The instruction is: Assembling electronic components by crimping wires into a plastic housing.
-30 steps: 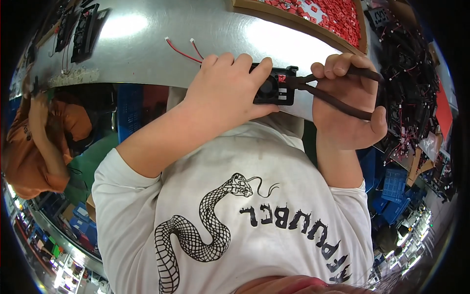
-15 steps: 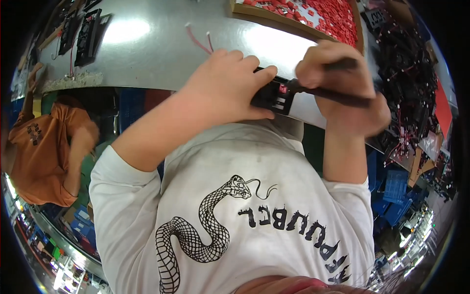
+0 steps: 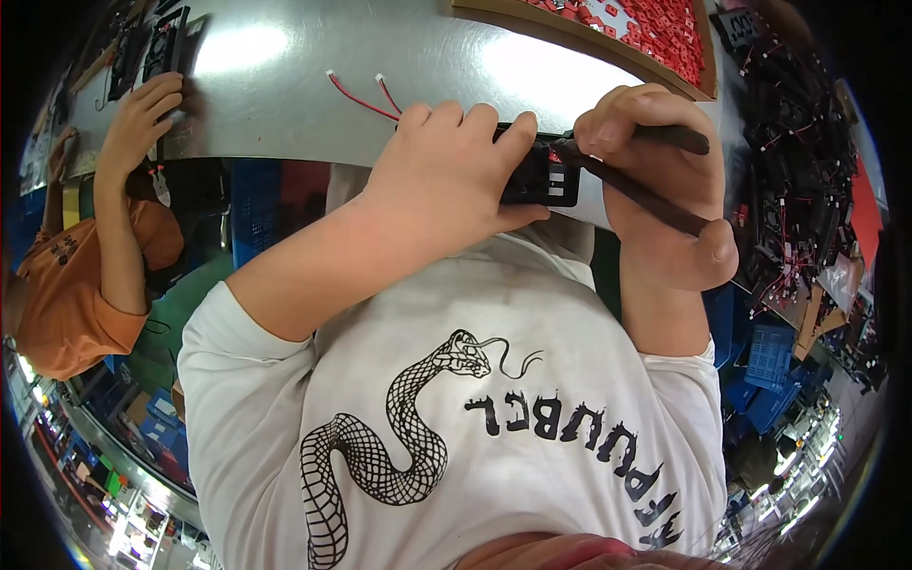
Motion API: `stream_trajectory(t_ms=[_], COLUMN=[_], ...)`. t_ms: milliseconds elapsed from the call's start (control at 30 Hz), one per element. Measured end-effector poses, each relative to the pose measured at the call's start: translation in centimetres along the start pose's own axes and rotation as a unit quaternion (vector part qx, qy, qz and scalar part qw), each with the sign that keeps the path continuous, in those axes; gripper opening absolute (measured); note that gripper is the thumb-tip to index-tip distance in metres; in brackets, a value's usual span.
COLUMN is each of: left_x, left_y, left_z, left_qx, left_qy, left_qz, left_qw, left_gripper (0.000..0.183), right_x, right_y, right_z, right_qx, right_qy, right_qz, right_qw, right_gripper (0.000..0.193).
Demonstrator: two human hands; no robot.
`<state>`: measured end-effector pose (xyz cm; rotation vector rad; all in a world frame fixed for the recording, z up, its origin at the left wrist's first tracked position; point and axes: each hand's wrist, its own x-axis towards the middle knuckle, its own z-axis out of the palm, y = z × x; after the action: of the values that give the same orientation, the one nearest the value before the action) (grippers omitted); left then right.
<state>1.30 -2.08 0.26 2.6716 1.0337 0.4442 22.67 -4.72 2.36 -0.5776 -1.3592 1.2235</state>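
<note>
My left hand (image 3: 442,166) is closed over a black plastic housing (image 3: 539,185) at the table's near edge, hiding much of it. Two thin wire leads (image 3: 356,98) with white connectors stick out beyond my knuckles onto the table. A small red piece (image 3: 557,155) sits at the housing's right end. My right hand (image 3: 670,171) grips dark-handled pliers (image 3: 655,198) with the handles spread apart. Their tips reach the housing beside the red piece; whether the jaws pinch it I cannot tell.
A cardboard tray (image 3: 579,43) of small red parts stands at the far right. Past it lies a heap of black fan units (image 3: 784,180) with wires. At the left, a co-worker's hand (image 3: 142,114) is by another black unit (image 3: 166,43). Blue crates (image 3: 768,356) stand below the table.
The pliers' handles have spread wider and my right thumb has moved outward. The housing and its wires have shifted slightly. The co-worker's arm has reached up onto the table.
</note>
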Motion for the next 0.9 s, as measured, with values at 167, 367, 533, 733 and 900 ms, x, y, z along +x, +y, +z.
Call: stream_trajectory(t_ms=[167,367,533,733,900], left_x=[0.2,1.9,0.7,0.5,0.6], left_y=[0.1,-2.6,-1.5,-0.9,-0.4], left_z=[0.0,-0.4,0.7,0.7,0.6], left_qx=[0.002,-0.071,0.004,0.031,0.038], left_qy=[-0.006,-0.049,0.009,0.036,0.021], left_qz=[0.002,0.127,0.06,0.055,0.043], left_qw=[1.0,0.988,0.998,0.997,0.998], left_gripper=[0.07,0.067,0.071,0.075,0.074], right_x=[-0.2,3.7,-0.2,-0.9,-1.2], right_y=[0.1,0.0,-0.5,0.0,0.7], right_z=[-0.1,-2.9,-1.7,-1.0,-1.2], right_qx=[0.026,0.141,0.151,0.148,0.18], right_qy=[0.017,-0.31,0.091,0.152,0.125], right_qz=[0.026,0.056,-0.066,-0.067,-0.078], right_qw=[0.999,0.939,0.982,0.975,0.972], right_gripper=[0.098,0.093,0.094,0.091,0.088])
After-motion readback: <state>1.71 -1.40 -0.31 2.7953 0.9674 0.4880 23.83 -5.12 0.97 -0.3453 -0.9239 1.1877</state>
